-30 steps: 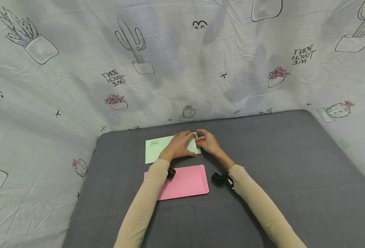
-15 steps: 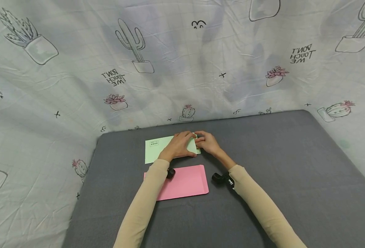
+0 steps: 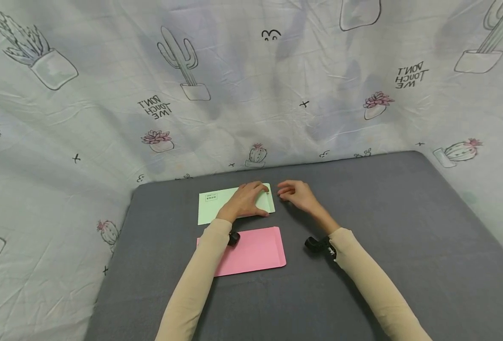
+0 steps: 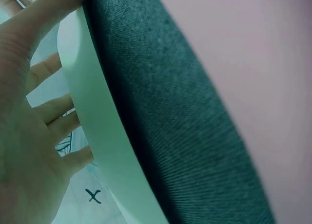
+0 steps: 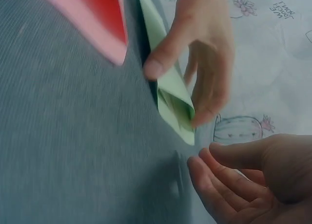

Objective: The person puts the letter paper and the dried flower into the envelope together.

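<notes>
In the head view my left hand [image 3: 243,201] holds a pale green envelope [image 3: 214,206] near its right end. Thumb and fingers grip its two long edges, and in the right wrist view the mouth of the green envelope [image 5: 176,109] bulges open between them. Just right of that mouth is my right hand [image 3: 297,195], apart from the envelope. Its fingers [image 5: 226,180] are loosely bent toward the thumb, with nothing visible between them. A pink envelope [image 3: 255,251] lies on the table nearer the body, partly under the left forearm.
A grey cloth covers the table [image 3: 383,237]. A white curtain [image 3: 242,71] printed with cacti hangs along the table's back edge. Black wrist cameras [image 3: 317,245] sit under the beige sleeves [image 3: 375,279].
My right hand has drawn back to the right, out of the green envelope's mouth, where a small yellowish bit showed at its fingers earlier. The left hand keeps its grip.
</notes>
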`<action>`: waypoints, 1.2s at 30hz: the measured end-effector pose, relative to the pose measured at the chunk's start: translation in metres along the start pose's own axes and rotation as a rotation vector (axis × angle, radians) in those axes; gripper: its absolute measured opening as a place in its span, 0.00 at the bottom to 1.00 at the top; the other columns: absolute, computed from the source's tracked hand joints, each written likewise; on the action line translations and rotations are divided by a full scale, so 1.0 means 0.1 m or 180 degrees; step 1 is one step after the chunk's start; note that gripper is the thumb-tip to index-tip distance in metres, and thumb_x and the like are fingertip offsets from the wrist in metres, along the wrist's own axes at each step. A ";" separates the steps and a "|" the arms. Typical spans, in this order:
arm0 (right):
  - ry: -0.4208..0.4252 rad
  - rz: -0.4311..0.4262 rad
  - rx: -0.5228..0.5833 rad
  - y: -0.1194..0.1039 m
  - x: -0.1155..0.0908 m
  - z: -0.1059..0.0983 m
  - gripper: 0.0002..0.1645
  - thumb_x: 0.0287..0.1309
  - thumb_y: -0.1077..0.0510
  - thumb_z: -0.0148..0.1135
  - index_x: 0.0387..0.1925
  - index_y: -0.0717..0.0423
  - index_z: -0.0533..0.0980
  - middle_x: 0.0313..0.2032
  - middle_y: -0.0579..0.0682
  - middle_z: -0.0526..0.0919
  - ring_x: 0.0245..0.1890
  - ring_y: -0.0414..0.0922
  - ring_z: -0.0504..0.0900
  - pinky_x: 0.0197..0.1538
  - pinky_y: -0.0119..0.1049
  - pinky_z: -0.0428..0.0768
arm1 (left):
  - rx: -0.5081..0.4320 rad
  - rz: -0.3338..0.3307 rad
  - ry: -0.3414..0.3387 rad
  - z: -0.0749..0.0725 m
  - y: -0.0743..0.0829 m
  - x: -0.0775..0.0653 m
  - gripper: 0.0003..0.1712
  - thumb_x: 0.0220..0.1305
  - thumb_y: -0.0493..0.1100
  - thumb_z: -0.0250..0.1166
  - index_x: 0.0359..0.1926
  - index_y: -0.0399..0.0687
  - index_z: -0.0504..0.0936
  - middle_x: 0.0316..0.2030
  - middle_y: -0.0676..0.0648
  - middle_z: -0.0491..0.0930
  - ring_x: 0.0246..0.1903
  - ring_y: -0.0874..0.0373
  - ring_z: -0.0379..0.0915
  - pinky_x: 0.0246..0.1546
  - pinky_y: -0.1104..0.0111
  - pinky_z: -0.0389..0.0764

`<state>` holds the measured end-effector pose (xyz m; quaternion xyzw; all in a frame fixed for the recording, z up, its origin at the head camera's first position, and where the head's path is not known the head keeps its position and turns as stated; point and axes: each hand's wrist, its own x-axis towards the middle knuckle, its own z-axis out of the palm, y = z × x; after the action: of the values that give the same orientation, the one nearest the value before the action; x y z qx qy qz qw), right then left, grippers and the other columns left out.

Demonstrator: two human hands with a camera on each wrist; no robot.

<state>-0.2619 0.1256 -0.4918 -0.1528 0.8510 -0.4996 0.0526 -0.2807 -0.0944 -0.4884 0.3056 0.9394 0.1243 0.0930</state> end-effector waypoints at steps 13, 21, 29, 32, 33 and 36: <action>-0.0011 -0.0103 -0.1035 0.13 -0.13 -0.24 0.22 0.54 0.69 0.69 0.52 0.68 0.78 0.47 0.61 0.84 0.48 0.56 0.82 0.52 0.49 0.79 | -0.0087 0.0028 0.0010 0.02 0.04 0.09 0.41 0.49 0.62 0.75 0.61 0.54 0.73 0.66 0.46 0.66 0.67 0.52 0.60 0.70 0.54 0.56; 0.0030 -0.0132 -0.1136 0.11 -0.16 -0.21 0.24 0.58 0.65 0.67 0.56 0.69 0.75 0.45 0.61 0.83 0.47 0.56 0.81 0.51 0.50 0.78 | -0.0004 0.0040 -0.0039 0.01 0.04 0.09 0.40 0.50 0.63 0.74 0.60 0.55 0.73 0.65 0.45 0.67 0.66 0.51 0.61 0.70 0.55 0.56; -0.0159 -0.0154 -0.1223 0.01 -0.22 -0.21 0.28 0.65 0.56 0.62 0.62 0.67 0.71 0.53 0.61 0.81 0.54 0.56 0.79 0.56 0.51 0.76 | -0.0049 -0.0081 -0.0145 -0.04 -0.04 -0.03 0.40 0.50 0.61 0.75 0.61 0.55 0.72 0.64 0.45 0.67 0.66 0.51 0.62 0.70 0.54 0.55; -0.0131 -0.0113 -0.1514 -0.01 -0.30 -0.24 0.34 0.65 0.50 0.62 0.66 0.64 0.67 0.59 0.62 0.76 0.58 0.58 0.76 0.57 0.54 0.74 | -0.0061 -0.0148 -0.0220 -0.05 -0.05 -0.08 0.42 0.51 0.61 0.74 0.65 0.54 0.71 0.67 0.44 0.65 0.69 0.50 0.58 0.71 0.52 0.53; -0.0095 -0.0135 -0.1635 0.00 -0.33 -0.26 0.35 0.65 0.49 0.63 0.66 0.64 0.67 0.60 0.63 0.75 0.59 0.59 0.75 0.58 0.55 0.74 | -0.0072 -0.0156 -0.0228 -0.04 -0.06 -0.08 0.43 0.52 0.62 0.73 0.67 0.54 0.70 0.69 0.43 0.62 0.70 0.49 0.55 0.72 0.51 0.51; 0.0086 -0.0274 -0.1950 0.05 -0.45 -0.34 0.36 0.62 0.47 0.65 0.65 0.64 0.69 0.62 0.65 0.71 0.60 0.62 0.72 0.59 0.59 0.72 | -0.0206 -0.0135 -0.0173 -0.02 -0.03 -0.09 0.46 0.59 0.65 0.66 0.72 0.52 0.63 0.73 0.39 0.55 0.73 0.45 0.47 0.71 0.47 0.48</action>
<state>-0.2288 0.1708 -0.4822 -0.1908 0.9554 -0.2236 -0.0285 -0.2759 -0.1021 -0.4862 0.2857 0.9383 0.1443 0.1309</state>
